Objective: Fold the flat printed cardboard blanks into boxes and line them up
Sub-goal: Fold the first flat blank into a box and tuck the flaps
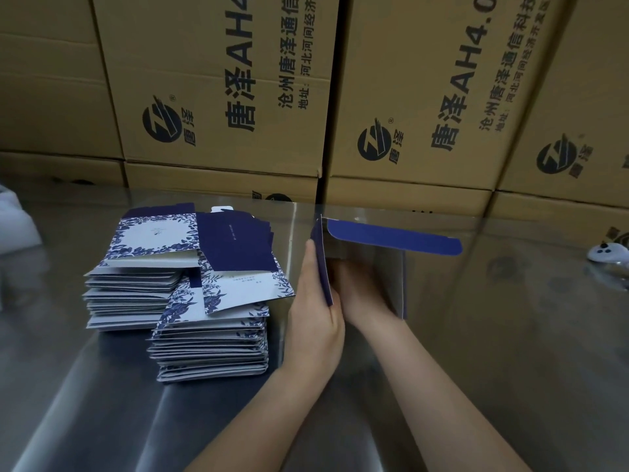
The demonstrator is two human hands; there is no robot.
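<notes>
A partly opened box (391,238), navy outside and grey inside, stands on the steel table (510,335) at centre. My left hand (315,318) presses flat against its left wall. My right hand (360,294) reaches inside the box, fingers against the inner walls. A navy top flap sticks out to the right. Left of it lie two stacks of flat blanks (190,291), white with blue floral print and navy panels, the top ones fanned loosely.
A wall of large brown shipping cartons (238,80) with black print rises right behind the table's far edge. A white object (609,253) with black dots lies at the far right. White plastic (13,223) shows at the left edge.
</notes>
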